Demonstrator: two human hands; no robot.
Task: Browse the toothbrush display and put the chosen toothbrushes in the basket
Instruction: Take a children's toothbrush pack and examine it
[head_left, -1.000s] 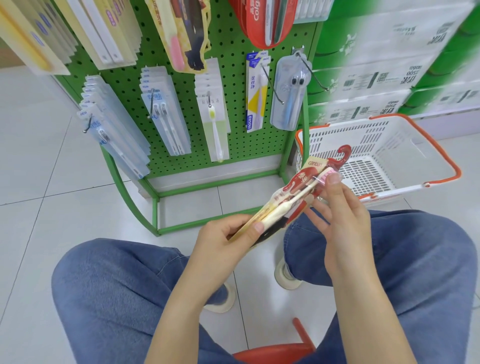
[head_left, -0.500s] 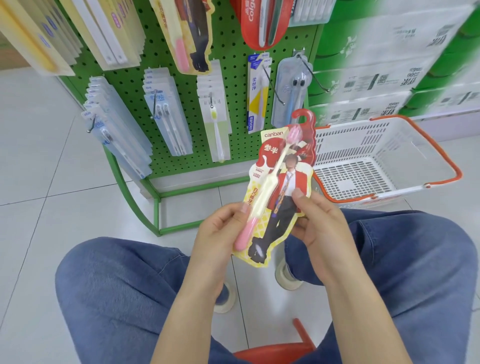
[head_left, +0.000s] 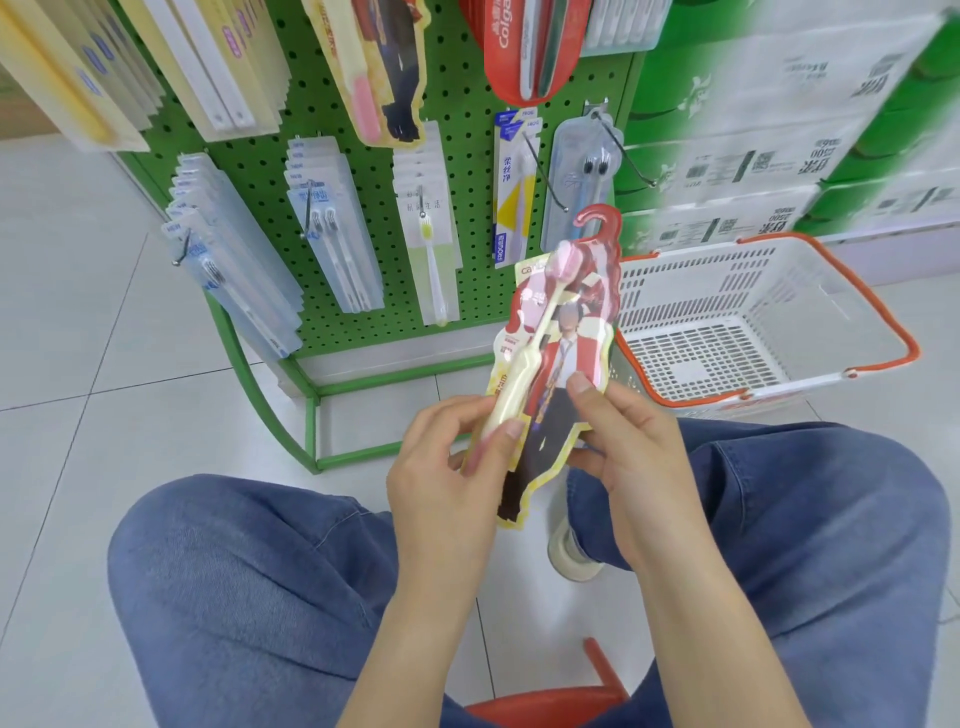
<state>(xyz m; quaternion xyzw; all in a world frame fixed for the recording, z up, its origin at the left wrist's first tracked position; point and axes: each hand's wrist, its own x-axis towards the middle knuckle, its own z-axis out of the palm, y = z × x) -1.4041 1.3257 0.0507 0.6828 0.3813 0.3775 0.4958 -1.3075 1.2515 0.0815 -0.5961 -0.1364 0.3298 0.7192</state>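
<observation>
I hold a toothbrush pack (head_left: 558, 332) upright in both hands, front facing me; it is yellow and red with a printed figure, a cream and pink brush and a red hook on top. My left hand (head_left: 447, 467) grips its lower left edge, thumb across the brush handle. My right hand (head_left: 628, 447) pinches the right edge, thumb on the front. The white basket (head_left: 852, 291) with orange rim and handle sits on the floor to the right, behind the pack, and nothing shows inside it. The green pegboard display (head_left: 363, 104) hangs several toothbrush packs in front of me.
Stacked green and white cartons (head_left: 779, 130) stand behind the basket. My knees in blue jeans (head_left: 249, 582) frame the bottom of the view, with a shoe (head_left: 569, 556) on the tiled floor. A red stool edge (head_left: 550, 706) shows below. The display's green frame (head_left: 311, 431) rests on the floor.
The pack went from lying flat and edge-on near the basket to upright with its front toward me. Both hands shifted their grip lower on its sides.
</observation>
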